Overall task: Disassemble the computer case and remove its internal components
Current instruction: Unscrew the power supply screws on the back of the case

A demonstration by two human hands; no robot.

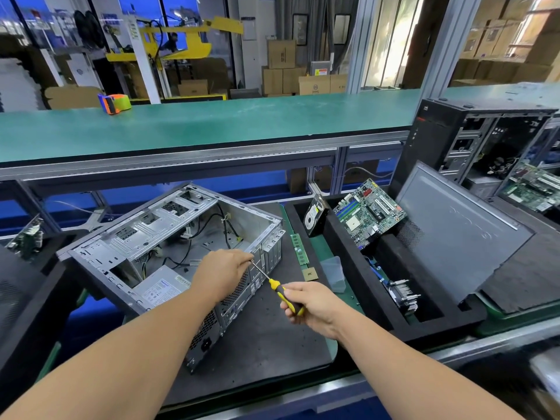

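Presently: computer case [169,253] on its side on the black mat, motherboard [368,212] and hard drive [315,215] already binned (power supply [163,287], cables remain). Right hand [312,306] grips screwdriver [283,292]; left hand [222,275] steadies its shaft, fingers curled, at the rear panel.

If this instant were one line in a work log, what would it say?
step: unscrewing rear panel | right hand: grips screwdriver | left hand: steadies its tip on computer case | power supply: still inside
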